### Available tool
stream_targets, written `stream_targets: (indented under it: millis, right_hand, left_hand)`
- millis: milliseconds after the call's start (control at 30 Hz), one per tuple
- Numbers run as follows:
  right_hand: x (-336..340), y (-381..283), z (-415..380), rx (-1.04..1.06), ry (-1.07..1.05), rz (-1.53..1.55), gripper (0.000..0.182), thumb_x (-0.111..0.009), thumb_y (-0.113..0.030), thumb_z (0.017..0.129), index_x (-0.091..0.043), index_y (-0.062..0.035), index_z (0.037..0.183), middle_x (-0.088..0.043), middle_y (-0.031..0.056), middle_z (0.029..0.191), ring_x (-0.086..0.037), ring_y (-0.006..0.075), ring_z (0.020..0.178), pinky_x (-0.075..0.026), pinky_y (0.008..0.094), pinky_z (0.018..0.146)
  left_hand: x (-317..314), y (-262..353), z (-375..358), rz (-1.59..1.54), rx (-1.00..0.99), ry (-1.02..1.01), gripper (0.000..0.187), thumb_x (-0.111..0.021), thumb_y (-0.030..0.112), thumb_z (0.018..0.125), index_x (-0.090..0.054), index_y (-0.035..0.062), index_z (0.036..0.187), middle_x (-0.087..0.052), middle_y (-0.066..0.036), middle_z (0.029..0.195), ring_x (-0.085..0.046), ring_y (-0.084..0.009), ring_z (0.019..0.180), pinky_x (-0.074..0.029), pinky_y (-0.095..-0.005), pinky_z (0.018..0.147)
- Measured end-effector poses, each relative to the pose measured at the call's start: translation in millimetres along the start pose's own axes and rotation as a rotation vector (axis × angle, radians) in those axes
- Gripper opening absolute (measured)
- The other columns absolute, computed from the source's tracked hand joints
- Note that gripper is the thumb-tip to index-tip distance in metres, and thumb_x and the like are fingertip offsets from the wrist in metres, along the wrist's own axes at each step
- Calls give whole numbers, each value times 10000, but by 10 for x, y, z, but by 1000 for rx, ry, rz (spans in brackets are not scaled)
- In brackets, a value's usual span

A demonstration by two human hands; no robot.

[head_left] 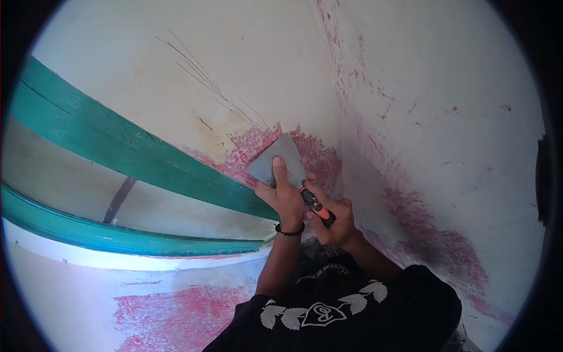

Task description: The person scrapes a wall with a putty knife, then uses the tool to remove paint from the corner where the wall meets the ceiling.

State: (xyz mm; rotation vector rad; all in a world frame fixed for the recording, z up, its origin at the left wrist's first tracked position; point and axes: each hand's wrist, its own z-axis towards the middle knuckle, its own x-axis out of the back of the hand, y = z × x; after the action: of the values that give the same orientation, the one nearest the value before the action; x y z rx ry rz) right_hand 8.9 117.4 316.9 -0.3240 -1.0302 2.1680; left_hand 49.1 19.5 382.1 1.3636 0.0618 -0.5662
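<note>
A wide metal scraper (261, 162) with a black and red handle lies against the cream wall, its blade edge over a patch of scraped pink paint (319, 155). My right hand (333, 218) is wrapped round the handle. On the blade rests my left hand (286, 196), thumb stretched along the metal, with a dark bracelet at the wrist; its other fingers are partly hidden behind the blade. Thin scratch lines (205, 79) run up the wall to the left of the blade.
Curved green-painted frame bars (117, 144) cross the left side, with a pale panel between them. The adjoining right wall (469, 152) carries pink streaks, and another pink patch (182, 317) shows at the lower left. Dark clothing with a leaf print fills the bottom.
</note>
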Motion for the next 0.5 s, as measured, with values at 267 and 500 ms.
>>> stream_targets:
  millis: [267,500]
  right_hand:
    - [-59,-22,147,22,53,-61,540,-644,-74,798,-550,73,1308,-706,217,988,-735,225,775,-547,287,681]
    - [31,-174,51,-90,-35,-69,530,-651,-51,815,-556,42,1327,-703,218,907,-729,215,744,-552,316,679]
  left_hand:
    - [2,54,129,-18,14,-79,395,-545,284,1010,-619,-101,964,-694,-177,785,-649,-203,544,-513,-298,471]
    - [123,-22,53,-40,81,-109,407,-551,292,1008,-621,-107,972,-695,-170,793,-652,-207,556,-518,-299,485]
